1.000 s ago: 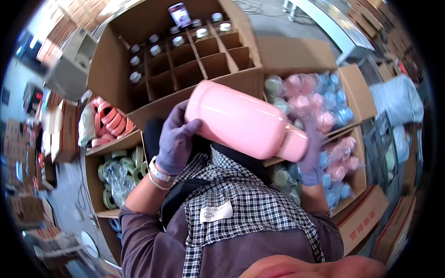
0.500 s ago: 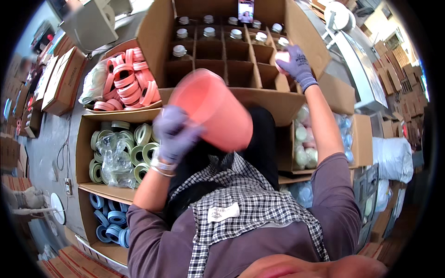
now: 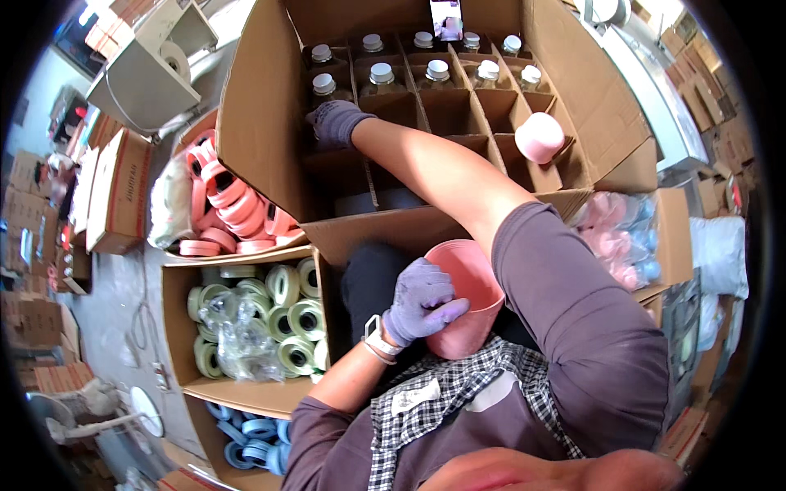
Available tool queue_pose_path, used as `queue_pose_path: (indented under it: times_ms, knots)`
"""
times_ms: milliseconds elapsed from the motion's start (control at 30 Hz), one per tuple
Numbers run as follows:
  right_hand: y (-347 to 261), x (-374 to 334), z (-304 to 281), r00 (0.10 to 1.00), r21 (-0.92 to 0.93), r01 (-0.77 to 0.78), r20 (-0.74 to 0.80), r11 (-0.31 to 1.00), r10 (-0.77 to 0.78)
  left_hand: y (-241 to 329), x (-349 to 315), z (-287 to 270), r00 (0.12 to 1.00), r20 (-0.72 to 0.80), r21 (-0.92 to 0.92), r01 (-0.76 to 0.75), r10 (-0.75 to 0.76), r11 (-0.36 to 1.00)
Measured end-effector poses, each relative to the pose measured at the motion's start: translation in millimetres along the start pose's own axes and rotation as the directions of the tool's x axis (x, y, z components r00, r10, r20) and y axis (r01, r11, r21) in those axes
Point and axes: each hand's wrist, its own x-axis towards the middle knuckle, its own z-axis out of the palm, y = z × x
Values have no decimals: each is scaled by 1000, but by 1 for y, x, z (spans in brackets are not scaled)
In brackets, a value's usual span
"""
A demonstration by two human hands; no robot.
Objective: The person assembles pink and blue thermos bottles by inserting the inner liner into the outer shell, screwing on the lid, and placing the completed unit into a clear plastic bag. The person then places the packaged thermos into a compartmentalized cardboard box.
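Observation:
My left hand (image 3: pixel 422 304) is closed on a pink plastic bucket (image 3: pixel 465 282), tilted in my lap. My right arm crosses in front of me into the divided cardboard box (image 3: pixel 274 176). There my right hand (image 3: pixel 340 123) reaches into a left compartment, fingers curled downward and partly hidden; what they grip cannot be seen. Just beyond it stands a clear bottle with a white cap (image 3: pixel 324 84), one of several capped bottles filling the two far rows. A small pink cup-shaped piece (image 3: pixel 540 137) rests on the dividers at the right, apart from both hands.
A phone (image 3: pixel 447 18) leans at the box's far side. On the left are containers of pink rings (image 3: pixel 237 204), pale green rings (image 3: pixel 282 286) and blue rings (image 3: pixel 258 442). At right, a carton (image 3: pixel 675 233) holds bagged pink and blue pieces.
My right hand has let go of the pink piece on the right dividers and moved left over a capped bottle. My left hand has brought the bucket down and right into my lap.

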Motion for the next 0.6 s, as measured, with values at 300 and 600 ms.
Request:
queue_pose_path:
  times_ms: [300, 600]
  knots:
    - [-10, -149, -146, 609, 228, 175, -789, 958, 76, 20, 17, -28, 823, -446, -464, 124, -352, 877]
    - [-24, -400, -38, 875, 858, 449, -478, 249, 71, 92, 71, -90, 877, -476, -156, -3, -72, 988]
